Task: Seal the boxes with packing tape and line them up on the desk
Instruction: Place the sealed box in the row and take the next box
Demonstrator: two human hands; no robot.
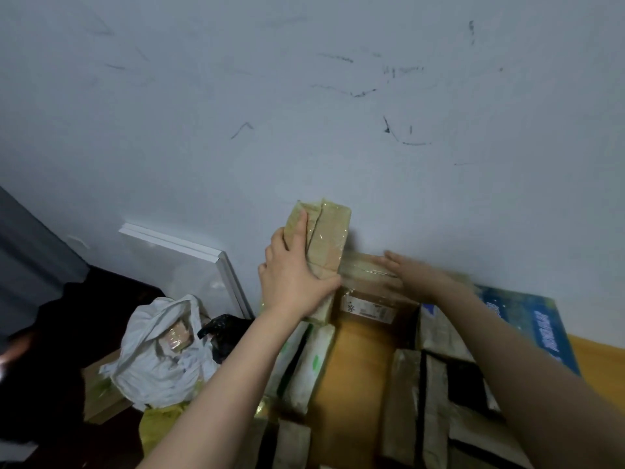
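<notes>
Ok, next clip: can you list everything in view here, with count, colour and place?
taped box: one, tan under clear tape, held upright against the wall
labelled box: one, brown, centre, by the right hand
blue box: one, blue, right, by the wall
white-green packets: at least two, below the left hand
grey taped boxes: several, exact count unclear, lower right
plastic bag: one, white, left, a taped parcel inside
black bag: one, right of the plastic bag
boards: seemingly two, white, leaning on the wall, left
wall: pale, scuffed
desk: yellow, bare strip at right
left hand: grips the taped box
right hand: fingers straight, at the labelled box's top, blurred
</notes>
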